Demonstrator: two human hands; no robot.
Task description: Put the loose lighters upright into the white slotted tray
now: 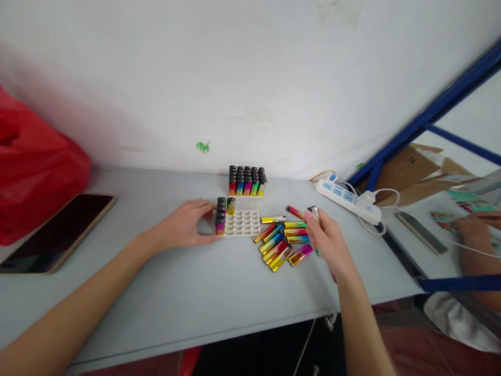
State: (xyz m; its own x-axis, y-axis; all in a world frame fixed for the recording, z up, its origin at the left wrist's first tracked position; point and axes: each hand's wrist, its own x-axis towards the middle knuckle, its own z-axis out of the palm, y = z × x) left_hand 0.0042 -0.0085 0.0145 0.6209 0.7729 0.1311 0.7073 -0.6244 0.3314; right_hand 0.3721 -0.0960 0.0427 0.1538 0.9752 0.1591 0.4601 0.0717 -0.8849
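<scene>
My left hand is curved round the left end of a white tray with rows of holes, thumb at the near corner and fingers at the far one. Black-topped lighters stand upright in the tray's left column, and a yellow lighter stands at the back of the adjoining column. Over the right side of a loose pile of colourful lighters, my right hand is closed on a lighter whose metal top shows above the thumb. Green and purple ends peek out below this hand, partly hidden.
Behind the tray, a full block of upright lighters stands near the wall. A white power strip with cables lies at right, beside a blue metal frame. A tablet and red bag are at left. Another person's hand shows far right.
</scene>
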